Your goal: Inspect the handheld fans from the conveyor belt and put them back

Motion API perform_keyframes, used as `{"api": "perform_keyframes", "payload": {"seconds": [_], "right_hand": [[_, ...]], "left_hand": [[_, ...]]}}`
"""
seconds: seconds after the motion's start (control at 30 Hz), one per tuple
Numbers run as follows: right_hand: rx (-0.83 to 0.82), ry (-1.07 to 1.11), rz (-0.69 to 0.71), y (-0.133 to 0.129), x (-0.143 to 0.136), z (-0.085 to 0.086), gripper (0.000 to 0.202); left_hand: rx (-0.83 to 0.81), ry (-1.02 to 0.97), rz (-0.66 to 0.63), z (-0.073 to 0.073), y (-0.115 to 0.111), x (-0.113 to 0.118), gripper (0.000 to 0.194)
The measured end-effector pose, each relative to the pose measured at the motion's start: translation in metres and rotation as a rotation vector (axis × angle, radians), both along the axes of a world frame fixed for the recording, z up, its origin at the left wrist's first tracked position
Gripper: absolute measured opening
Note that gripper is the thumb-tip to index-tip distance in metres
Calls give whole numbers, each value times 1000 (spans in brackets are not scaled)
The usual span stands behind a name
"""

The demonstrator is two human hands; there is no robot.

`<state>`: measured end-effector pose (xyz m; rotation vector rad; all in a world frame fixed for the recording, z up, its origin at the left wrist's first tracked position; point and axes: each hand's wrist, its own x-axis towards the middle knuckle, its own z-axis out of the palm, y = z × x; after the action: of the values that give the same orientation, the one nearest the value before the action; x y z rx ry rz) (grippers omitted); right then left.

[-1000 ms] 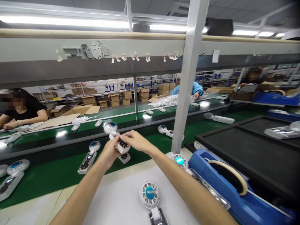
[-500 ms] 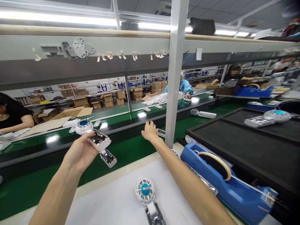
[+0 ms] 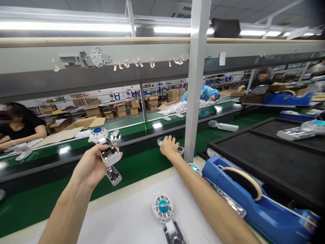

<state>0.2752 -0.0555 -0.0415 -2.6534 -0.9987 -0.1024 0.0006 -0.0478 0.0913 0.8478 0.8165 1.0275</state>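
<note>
A white handheld fan (image 3: 111,155) lies in my left hand (image 3: 87,166), my thumb on its uncovered handle with the black circuit board facing up; its round head (image 3: 98,134) with a blue disc points away. Just beyond and below that hand, another circuit-board handle (image 3: 114,176) rests on the green belt. My right hand (image 3: 169,146) reaches across the belt, fingers curled over another handheld fan (image 3: 180,149). That fan's round head shows left of the fingers, its handle end to the right; the middle is hidden. On the white worktop lies a fan (image 3: 163,207) with a blue label.
A metal post (image 3: 195,84) stands right beside my right hand. Right of my forearm are a blue tape dispenser (image 3: 256,203) and a black tray (image 3: 264,152). A shelf beam (image 3: 142,54) crosses above. Several co-workers sit across the belt.
The view has swung slightly left. My right hand has settled over the fan on the belt, and its head now shows. The loose circuit-board handle has shifted left with the belt.
</note>
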Motion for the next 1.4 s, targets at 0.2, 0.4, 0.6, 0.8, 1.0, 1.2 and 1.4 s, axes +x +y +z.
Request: {"api": "perform_keyframes", "payload": {"seconds": [0.2,0.4,0.6,0.8,1.0,1.2,1.4], "right_hand": [[-181,177,-82,9,7,-5,72],[-160,201,-46,4,5,0,56],[-53,439,101,-1,-1,0,28],[258,867,340,-4,-13,23,24],[531,1136,520,-24,-42,80,19],[513,1431,654,-61,-64,117,41],[535,1243,778,-77,-85,128,65]], "left_hand": [[-6,10,-31,-1,-3,0,13],[-17,29,-79,0,-5,1,17],[-3,50,-111,0,-9,2,17],[28,36,-134,-4,-9,3,15],[136,-19,-217,-7,-12,3,32],[249,-35,-331,-7,-16,0,47],[387,-62,-353,-9,-14,-4,58]]}}
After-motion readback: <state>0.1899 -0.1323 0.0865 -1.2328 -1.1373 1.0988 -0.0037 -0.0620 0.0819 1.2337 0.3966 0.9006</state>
